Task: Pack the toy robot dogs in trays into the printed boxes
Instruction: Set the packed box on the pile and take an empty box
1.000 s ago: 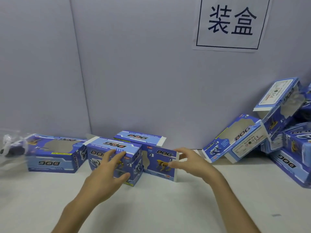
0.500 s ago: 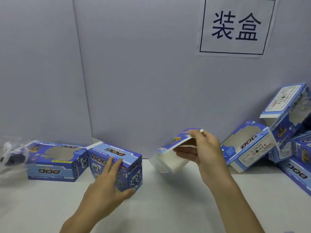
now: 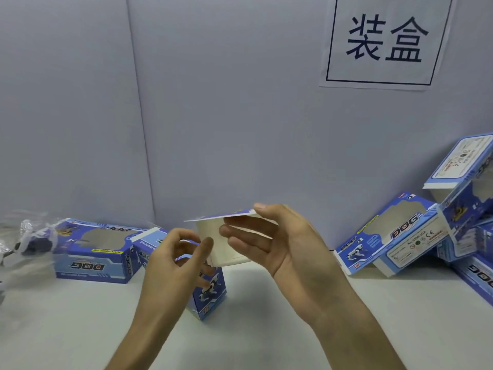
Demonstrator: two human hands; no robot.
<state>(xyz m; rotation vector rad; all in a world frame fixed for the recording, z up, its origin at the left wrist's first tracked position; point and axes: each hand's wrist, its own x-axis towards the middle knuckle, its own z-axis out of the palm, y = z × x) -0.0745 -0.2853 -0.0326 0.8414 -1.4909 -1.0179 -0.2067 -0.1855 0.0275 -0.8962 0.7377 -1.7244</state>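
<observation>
My right hand (image 3: 282, 247) holds an open blue printed box (image 3: 226, 244) up off the table, thumb on its top flap and fingers inside, its white inside turned to me. My left hand (image 3: 176, 255) is at the box's left end; its thumb lies on the white wall and its curled fingers are behind it. Under the hands a second printed box (image 3: 210, 292) stands on the table. A third one (image 3: 90, 252) lies at the left by the wall. At the far left sits a toy robot dog in clear plastic (image 3: 29, 241).
Several more printed boxes are heaped at the right: one leans open-side up (image 3: 394, 236), another tilts above it (image 3: 458, 169). A grey partition wall closes the back, with a paper sign (image 3: 384, 41) on it. The white table (image 3: 266, 329) runs toward me.
My right hand lifted the box off the table and turned its open side toward me. My left hand left the box on the table and rose to the held box's left end.
</observation>
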